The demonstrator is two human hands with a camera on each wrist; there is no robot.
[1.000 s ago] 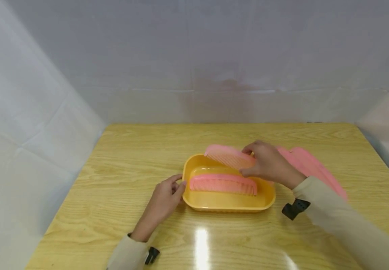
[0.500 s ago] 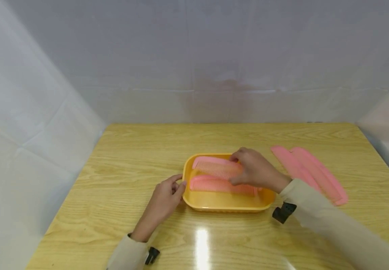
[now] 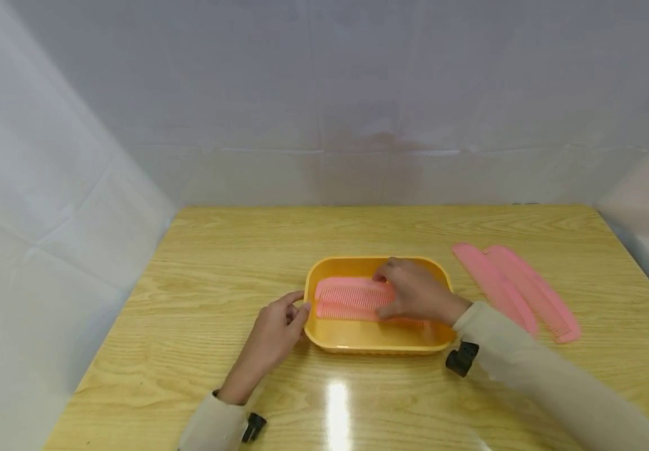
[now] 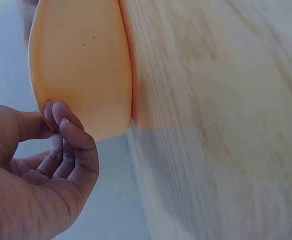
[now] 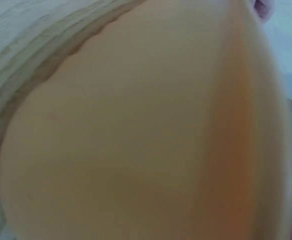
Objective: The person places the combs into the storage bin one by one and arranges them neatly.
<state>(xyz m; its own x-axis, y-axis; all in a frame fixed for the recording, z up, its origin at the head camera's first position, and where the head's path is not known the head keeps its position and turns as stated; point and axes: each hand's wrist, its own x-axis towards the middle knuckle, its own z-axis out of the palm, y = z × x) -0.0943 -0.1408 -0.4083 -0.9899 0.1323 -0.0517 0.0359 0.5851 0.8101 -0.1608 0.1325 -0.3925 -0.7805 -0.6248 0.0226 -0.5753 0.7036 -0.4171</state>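
A yellow-orange plastic basket [image 3: 347,346] stands on the table with two pink combs inside. My left hand [image 3: 275,331] pinches its left rim between thumb and fingers; the left wrist view shows the fingertips on the basket wall [image 4: 86,60]. My right hand [image 3: 417,293] reaches into the basket and grips the right end of the upper comb [image 3: 353,288], which lies low and overlaps the lower comb [image 3: 341,312]. The right ends of both combs are hidden by that hand. In the right wrist view the basket's outer wall [image 5: 111,125] fills most of the frame.
Two more pink combs, an inner one [image 3: 490,279] and an outer one [image 3: 535,291], lie slanted side by side on the wooden table [image 3: 234,250] right of the basket. White sheeting [image 3: 324,113] rises behind the table and along both sides.
My right hand has carried its comb from above the basket's back rim down into the basket, leftward and nearer, onto the other comb. My left hand has stayed on the rim.
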